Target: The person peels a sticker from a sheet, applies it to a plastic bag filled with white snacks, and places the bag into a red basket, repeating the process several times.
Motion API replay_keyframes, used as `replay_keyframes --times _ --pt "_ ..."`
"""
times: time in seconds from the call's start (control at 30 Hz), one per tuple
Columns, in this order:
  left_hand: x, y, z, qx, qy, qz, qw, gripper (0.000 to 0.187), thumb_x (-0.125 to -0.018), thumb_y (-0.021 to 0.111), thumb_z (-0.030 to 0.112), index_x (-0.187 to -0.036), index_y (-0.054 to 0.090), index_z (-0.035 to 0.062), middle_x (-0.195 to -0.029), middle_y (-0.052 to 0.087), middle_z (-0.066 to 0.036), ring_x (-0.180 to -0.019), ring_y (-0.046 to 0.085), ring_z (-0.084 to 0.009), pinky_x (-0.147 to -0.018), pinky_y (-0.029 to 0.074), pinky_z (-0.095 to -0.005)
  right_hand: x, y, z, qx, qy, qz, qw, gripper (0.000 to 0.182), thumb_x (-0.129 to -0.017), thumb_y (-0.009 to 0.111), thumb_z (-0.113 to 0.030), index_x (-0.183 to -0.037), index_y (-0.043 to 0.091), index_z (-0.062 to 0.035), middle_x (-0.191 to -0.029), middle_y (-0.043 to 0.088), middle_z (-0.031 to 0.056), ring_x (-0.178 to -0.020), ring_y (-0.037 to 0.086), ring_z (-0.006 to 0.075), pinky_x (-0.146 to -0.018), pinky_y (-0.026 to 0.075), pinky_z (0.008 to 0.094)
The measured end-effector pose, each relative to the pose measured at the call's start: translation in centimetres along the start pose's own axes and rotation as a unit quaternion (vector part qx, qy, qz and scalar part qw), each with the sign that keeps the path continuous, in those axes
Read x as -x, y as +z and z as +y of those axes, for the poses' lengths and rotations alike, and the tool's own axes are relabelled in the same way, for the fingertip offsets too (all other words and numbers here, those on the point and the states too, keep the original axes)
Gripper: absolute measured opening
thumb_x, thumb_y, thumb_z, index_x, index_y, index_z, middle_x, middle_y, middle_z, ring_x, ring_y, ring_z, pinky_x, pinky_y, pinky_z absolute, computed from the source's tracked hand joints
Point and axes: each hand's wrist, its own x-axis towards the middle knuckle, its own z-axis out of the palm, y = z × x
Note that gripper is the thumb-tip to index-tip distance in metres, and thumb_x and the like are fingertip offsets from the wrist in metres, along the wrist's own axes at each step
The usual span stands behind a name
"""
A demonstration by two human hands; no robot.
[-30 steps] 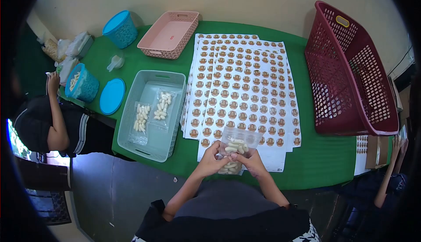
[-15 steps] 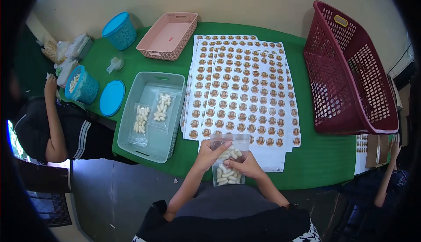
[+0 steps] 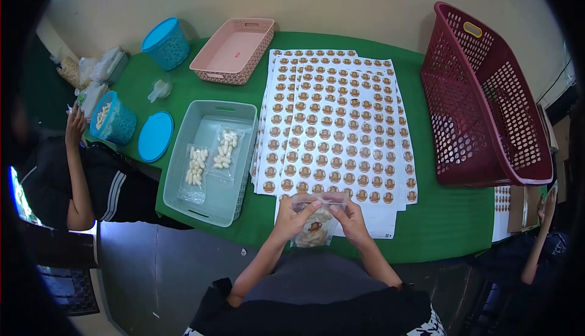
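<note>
A clear plastic bag (image 3: pixel 312 234) of pale oblong pieces hangs between my hands at the table's front edge, a round brown sticker on its face. My left hand (image 3: pixel 291 217) pinches its upper left corner, and my right hand (image 3: pixel 349 218) pinches the upper right. Just beyond lie overlapping sheets of round stickers (image 3: pixel 341 123). To the left, a pale green tray (image 3: pixel 177 171) holds two similar bags, a left one (image 3: pixel 196 168) and a right one (image 3: pixel 225 148).
Pink basket (image 3: pixel 234 49), blue-lidded tub (image 3: pixel 166 43), open tub (image 3: pixel 116 120) and loose blue lid (image 3: pixel 156 136) stand left and back. A large maroon basket (image 3: pixel 481 104) is at right. One person (image 3: pixel 76 171) is at left; another's arm (image 3: pixel 541 235) shows at right.
The bag now shows its stickered face, and my right hand has moved up to its top edge. The hands of the people at left and right have shifted slightly.
</note>
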Motion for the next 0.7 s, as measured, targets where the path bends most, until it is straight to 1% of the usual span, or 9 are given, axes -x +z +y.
replay_keyframes --times 0.13,0.23,0.33,0.4,0.43,0.5,0.53,0.6,0.7 --pt "0.1 0.1 -1.4 0.013 0.023 -0.024 0.999 0.013 -0.077 0.056 0.009 -0.082 0.059 -0.0023 -0.074 0.058 -0.005 -0.07 0.053 -0.0084 -0.063 0.042 -0.0212 0.0 0.3 -0.8 0.014 0.015 0.003 1.0 0.019 -0.079 0.053 -0.01 -0.095 0.056 0.0003 -0.085 0.052 0.003 -0.082 0.048 0.011 -0.073 0.037 0.0228" --pt "0.3 0.3 -1.6 0.001 0.017 -0.013 1.0 0.012 -0.077 0.056 0.009 -0.082 0.059 -0.0024 -0.075 0.057 -0.005 -0.071 0.053 -0.0088 -0.064 0.041 -0.0212 0.0 0.3 -0.6 0.05 -0.031 0.029 0.998 0.013 -0.077 0.055 -0.007 -0.086 0.06 0.0002 -0.078 0.052 0.004 -0.073 0.048 0.01 -0.067 0.037 0.0218" --pt "0.7 0.4 -1.1 -0.037 0.013 -0.017 0.999 0.014 -0.078 0.054 0.009 -0.082 0.059 -0.0034 -0.074 0.057 -0.006 -0.07 0.053 -0.0096 -0.064 0.041 -0.0215 0.0 0.4 -1.2 0.165 -0.069 0.056 0.982 0.009 -0.073 0.058 -0.005 -0.078 0.062 0.0006 -0.07 0.052 0.0054 -0.065 0.047 0.0109 -0.061 0.037 0.0219" --pt "0.9 0.3 -0.7 -0.048 0.063 -0.026 0.997 0.016 -0.079 0.052 0.01 -0.083 0.059 -0.004 -0.073 0.057 -0.007 -0.07 0.053 -0.01 -0.065 0.04 -0.0215 -0.2 0.6 -1.3 0.218 -0.11 0.091 0.965 0.008 -0.07 0.06 -0.005 -0.075 0.062 0.0012 -0.065 0.051 0.0063 -0.063 0.046 0.0122 -0.059 0.037 0.0225" --pt "0.9 0.3 -0.5 -0.048 0.063 -0.026 0.996 0.016 -0.079 0.052 0.01 -0.083 0.059 -0.004 -0.073 0.057 -0.007 -0.07 0.053 -0.01 -0.065 0.04 -0.0215 -0.3 0.6 -1.4 0.218 -0.111 0.091 0.965 0.008 -0.07 0.06 -0.005 -0.075 0.062 0.0012 -0.065 0.051 0.0063 -0.063 0.046 0.0122 -0.059 0.037 0.0225" --pt "0.7 0.2 -0.1 -0.189 0.112 -0.021 0.975 0.018 -0.08 0.05 0.01 -0.087 0.058 -0.0037 -0.072 0.056 -0.007 -0.068 0.052 -0.01 -0.063 0.04 -0.0223 -0.6 0.8 -1.6 0.236 -0.138 0.118 0.955 0.007 -0.069 0.06 -0.005 -0.073 0.061 0.0013 -0.063 0.051 0.0063 -0.062 0.046 0.0135 -0.058 0.037 0.0232" --pt "0.6 0.3 -0.3 -0.19 0.114 -0.02 0.975 0.018 -0.08 0.05 0.01 -0.087 0.058 -0.0037 -0.072 0.056 -0.007 -0.068 0.052 -0.01 -0.063 0.04 -0.0223 -0.6 0.7 -1.6 0.235 -0.14 0.116 0.955 0.007 -0.069 0.06 -0.005 -0.073 0.061 0.0013 -0.063 0.051 0.0063 -0.062 0.046 0.0135 -0.058 0.037 0.0232" --pt "0.0 0.8 -1.3 -0.025 0.062 0.024 0.997 0.018 -0.079 0.051 0.011 -0.088 0.059 -0.0027 -0.073 0.057 -0.007 -0.065 0.051 -0.0093 -0.06 0.039 -0.0224 -0.6 0.1 -1.7 0.245 -0.118 0.09 0.958 0.009 -0.07 0.059 -0.004 -0.076 0.061 0.0022 -0.066 0.052 0.0073 -0.063 0.047 0.0138 -0.06 0.038 0.0238" --pt "-0.7 0.7 -1.2 -0.062 0.039 0.083 0.994 0.016 -0.078 0.054 0.01 -0.086 0.06 -0.002 -0.074 0.058 -0.006 -0.065 0.051 -0.0081 -0.06 0.039 -0.0213 -0.2 0.5 -2.6 0.234 -0.149 0.047 0.96 0.012 -0.072 0.057 -0.003 -0.081 0.06 0.0028 -0.068 0.052 0.0081 -0.064 0.048 0.0144 -0.061 0.038 0.0241"
